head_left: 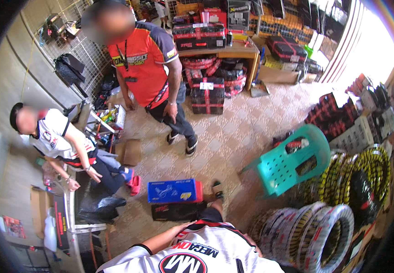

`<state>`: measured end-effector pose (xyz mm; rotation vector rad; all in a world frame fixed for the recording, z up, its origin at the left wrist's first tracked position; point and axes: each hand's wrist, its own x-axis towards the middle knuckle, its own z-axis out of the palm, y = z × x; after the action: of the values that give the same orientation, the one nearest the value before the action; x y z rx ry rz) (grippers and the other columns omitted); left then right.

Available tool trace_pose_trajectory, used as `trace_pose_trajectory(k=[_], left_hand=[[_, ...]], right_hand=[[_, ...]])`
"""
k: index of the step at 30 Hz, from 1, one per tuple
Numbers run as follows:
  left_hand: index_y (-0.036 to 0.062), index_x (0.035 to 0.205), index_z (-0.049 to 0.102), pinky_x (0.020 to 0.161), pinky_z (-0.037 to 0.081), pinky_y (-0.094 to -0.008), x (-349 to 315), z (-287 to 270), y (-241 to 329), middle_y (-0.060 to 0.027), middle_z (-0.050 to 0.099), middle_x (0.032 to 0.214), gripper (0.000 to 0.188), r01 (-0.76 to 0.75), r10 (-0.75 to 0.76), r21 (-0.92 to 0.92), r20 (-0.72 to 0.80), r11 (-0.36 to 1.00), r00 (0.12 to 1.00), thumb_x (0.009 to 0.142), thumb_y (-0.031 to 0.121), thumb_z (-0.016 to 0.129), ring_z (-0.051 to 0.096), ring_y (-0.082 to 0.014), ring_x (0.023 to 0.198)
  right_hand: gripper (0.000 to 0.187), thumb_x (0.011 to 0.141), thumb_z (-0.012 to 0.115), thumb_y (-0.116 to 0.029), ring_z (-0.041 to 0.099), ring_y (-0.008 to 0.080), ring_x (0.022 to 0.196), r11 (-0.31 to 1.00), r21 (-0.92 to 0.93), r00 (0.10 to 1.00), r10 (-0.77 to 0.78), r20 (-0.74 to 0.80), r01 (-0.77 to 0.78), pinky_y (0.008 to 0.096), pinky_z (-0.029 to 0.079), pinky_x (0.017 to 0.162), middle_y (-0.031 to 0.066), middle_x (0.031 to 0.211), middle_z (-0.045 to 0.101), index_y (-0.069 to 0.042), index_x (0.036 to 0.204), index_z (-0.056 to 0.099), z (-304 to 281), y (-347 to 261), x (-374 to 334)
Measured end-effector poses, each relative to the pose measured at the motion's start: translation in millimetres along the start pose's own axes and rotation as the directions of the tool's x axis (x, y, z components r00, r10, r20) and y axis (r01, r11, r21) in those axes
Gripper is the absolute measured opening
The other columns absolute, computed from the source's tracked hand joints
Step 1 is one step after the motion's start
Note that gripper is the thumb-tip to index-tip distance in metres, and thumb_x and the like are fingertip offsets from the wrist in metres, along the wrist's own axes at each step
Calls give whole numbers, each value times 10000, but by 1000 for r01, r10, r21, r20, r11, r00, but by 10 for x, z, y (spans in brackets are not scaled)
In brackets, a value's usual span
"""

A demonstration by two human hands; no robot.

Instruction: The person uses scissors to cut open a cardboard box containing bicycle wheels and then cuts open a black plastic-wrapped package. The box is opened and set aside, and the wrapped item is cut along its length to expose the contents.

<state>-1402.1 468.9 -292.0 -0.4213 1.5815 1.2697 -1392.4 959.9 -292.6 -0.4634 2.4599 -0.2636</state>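
Note:
My left forearm (163,239) reaches in from the lower edge, and my left hand (187,227) lies at my lap, against my white, red and black shirt (215,248). Its fingers are hidden, so I cannot tell what it holds. Only a sliver of my right arm (254,244) shows beside the shirt; the right hand is out of sight. Just ahead of my lap, a blue box with a red end (172,191) sits on the floor, with a black box (176,212) on its near side. My sandalled foot (217,189) rests right of them.
One person in a red shirt (140,63) stands ahead; another in white (69,141) sits at left. A green plastic chair (281,168) stands right, near wrapped tyres (306,236). Boxes (207,98) and a wooden table (233,52) are at the back; cartons (356,134) line the right.

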Motion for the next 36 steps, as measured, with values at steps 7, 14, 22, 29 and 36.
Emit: trace_pose_trajectory(k=[7,14,22,29,36], left_hand=[[-24,1544,405,1224,304,-429,1067,-964,1603,-232,391,1606,1055,-122,122,24,-4,992,993,896,801,517,378,-331,1490],[34,1316,657,956,526,-468,1516,-1046,2536,-233,659,1334,724,-217,255,142,-370,966,894,916,633,580,665,-356,1160],[138,1398,618,1056,489,-443,1113,115,1896,-225,654,1339,663,-192,-453,-654,-677,732,581,939,614,583,617,-387,1250],[51,1167,701,757,559,-403,1096,1667,2087,-165,748,892,550,-158,-764,-934,-353,320,540,916,539,665,727,-272,808],[39,1184,696,808,556,-420,1171,1786,3093,-181,744,962,556,-360,-717,-901,-416,243,559,930,531,655,721,-303,881]], right_hand=[[512,1011,604,-411,624,294,1151,592,718,931,251,267,-366,417,500,970,152,1299,651,-30,1354,593,-1185,176,1779],[535,1000,600,-425,643,290,1091,879,438,870,-55,490,-191,421,516,934,145,1247,662,-44,1375,578,-2655,625,3804],[563,986,595,-441,665,286,1023,928,139,538,-318,781,347,426,535,893,136,1188,675,-60,1399,561,-3692,451,6752],[400,966,684,-432,596,141,702,921,382,860,-259,439,82,305,471,540,27,866,672,-106,1198,663,-4384,-1603,7454],[513,974,667,-447,700,362,1024,523,148,358,-737,574,839,424,549,891,243,1130,722,-38,1283,651,-3818,-2134,7419]])
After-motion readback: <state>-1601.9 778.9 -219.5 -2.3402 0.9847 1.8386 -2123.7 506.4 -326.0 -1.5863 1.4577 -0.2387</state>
